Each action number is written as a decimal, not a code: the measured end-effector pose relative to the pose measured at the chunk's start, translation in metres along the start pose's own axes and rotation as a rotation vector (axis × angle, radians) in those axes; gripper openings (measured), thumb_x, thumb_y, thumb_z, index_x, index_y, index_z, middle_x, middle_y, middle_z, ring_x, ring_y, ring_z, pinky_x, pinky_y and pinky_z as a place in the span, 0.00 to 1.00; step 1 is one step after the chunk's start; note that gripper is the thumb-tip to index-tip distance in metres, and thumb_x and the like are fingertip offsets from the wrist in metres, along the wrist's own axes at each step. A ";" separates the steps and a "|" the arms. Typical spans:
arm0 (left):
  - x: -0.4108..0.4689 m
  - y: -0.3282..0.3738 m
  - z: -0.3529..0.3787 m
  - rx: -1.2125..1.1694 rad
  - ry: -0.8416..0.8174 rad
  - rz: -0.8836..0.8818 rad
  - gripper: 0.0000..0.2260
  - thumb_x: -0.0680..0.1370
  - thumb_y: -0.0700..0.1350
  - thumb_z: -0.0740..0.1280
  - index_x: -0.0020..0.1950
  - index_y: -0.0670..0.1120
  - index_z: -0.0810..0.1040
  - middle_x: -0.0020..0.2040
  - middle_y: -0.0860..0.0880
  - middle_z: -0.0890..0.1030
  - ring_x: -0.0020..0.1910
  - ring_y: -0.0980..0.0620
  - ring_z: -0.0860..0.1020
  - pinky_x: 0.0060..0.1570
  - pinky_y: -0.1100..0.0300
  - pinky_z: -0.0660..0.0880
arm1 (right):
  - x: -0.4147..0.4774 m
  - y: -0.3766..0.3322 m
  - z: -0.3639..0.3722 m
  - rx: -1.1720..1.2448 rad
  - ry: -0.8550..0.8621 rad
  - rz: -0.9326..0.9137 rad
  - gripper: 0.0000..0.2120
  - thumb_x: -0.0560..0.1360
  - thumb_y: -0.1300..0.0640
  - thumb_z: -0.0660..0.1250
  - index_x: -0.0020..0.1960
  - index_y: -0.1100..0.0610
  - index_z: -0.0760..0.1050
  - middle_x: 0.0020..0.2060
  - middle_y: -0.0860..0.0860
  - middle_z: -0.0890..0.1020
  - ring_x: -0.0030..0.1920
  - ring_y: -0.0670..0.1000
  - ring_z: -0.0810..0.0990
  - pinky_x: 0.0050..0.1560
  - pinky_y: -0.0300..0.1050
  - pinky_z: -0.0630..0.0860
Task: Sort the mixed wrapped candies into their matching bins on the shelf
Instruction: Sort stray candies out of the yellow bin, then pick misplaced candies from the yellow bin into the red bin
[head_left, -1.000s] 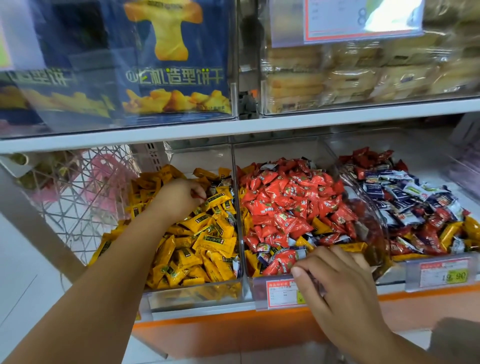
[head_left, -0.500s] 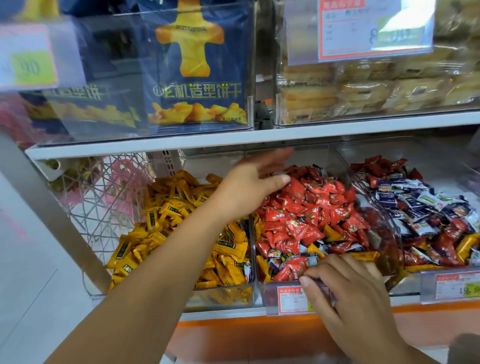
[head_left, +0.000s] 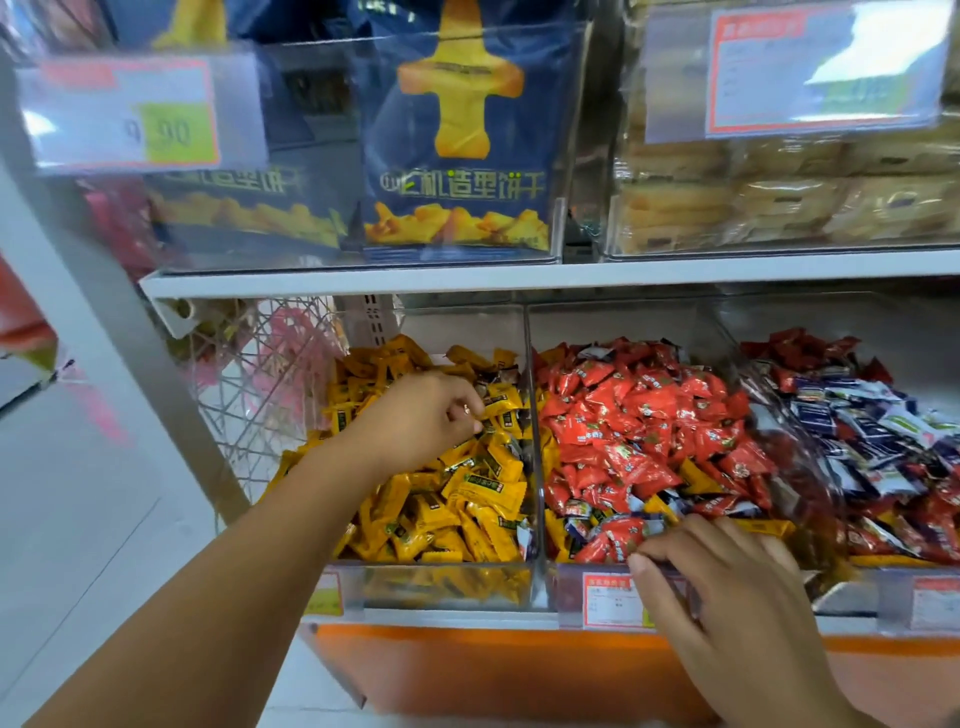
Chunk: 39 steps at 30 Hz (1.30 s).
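In the middle bin (head_left: 569, 571), front edge: stray wrappers (head_left: 582, 519), yellow and blue-white, lie among the red candies (head_left: 639, 415).
Right hand (head_left: 727, 582) has its fingers bent and spread, tips in that mixed patch, presumably picking strays; grip hidden. Left hand (head_left: 415, 415) has its fingers bunched over the yellow candies (head_left: 467, 499) in the left bin (head_left: 441, 584), likely dropping one there; pinch unclear. Blue biscuit bag (head_left: 462, 145) reads 飞机造型饼干; price tag (head_left: 130, 114) shows "90".

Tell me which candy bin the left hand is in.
The leftmost bin, full of yellow candies: the left hand reaches into it. The right hand is at the red middle bin; the rightmost bin has none.
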<state>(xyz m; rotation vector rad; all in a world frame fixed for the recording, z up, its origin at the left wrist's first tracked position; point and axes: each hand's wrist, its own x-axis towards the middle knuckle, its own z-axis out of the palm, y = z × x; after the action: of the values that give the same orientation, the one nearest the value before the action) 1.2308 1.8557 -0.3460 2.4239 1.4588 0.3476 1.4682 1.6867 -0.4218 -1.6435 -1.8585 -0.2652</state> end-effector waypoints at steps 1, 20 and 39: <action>-0.010 -0.002 -0.002 0.014 -0.037 0.002 0.08 0.78 0.48 0.68 0.56 0.50 0.81 0.51 0.53 0.80 0.49 0.54 0.78 0.50 0.60 0.75 | 0.002 0.000 -0.002 0.021 -0.018 0.010 0.16 0.78 0.41 0.54 0.41 0.44 0.76 0.36 0.37 0.73 0.39 0.43 0.70 0.41 0.42 0.63; -0.214 -0.061 0.005 0.242 0.193 -0.120 0.22 0.75 0.59 0.59 0.65 0.53 0.76 0.63 0.57 0.76 0.59 0.53 0.76 0.54 0.54 0.78 | 0.165 -0.178 0.085 -0.012 -0.901 -0.858 0.22 0.79 0.40 0.59 0.72 0.32 0.60 0.78 0.46 0.51 0.77 0.51 0.42 0.75 0.61 0.41; -0.223 -0.073 0.035 0.398 0.247 -0.056 0.36 0.68 0.63 0.63 0.73 0.50 0.66 0.72 0.48 0.70 0.71 0.50 0.66 0.65 0.51 0.61 | 0.186 -0.209 0.100 -0.061 -0.847 -0.833 0.19 0.75 0.53 0.69 0.65 0.52 0.74 0.58 0.51 0.78 0.62 0.53 0.73 0.61 0.49 0.70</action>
<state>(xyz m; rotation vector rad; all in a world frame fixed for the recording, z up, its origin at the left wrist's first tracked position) 1.0812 1.6861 -0.4180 2.7158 1.8500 0.3865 1.2350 1.8506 -0.3394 -0.9569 -3.1506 0.0690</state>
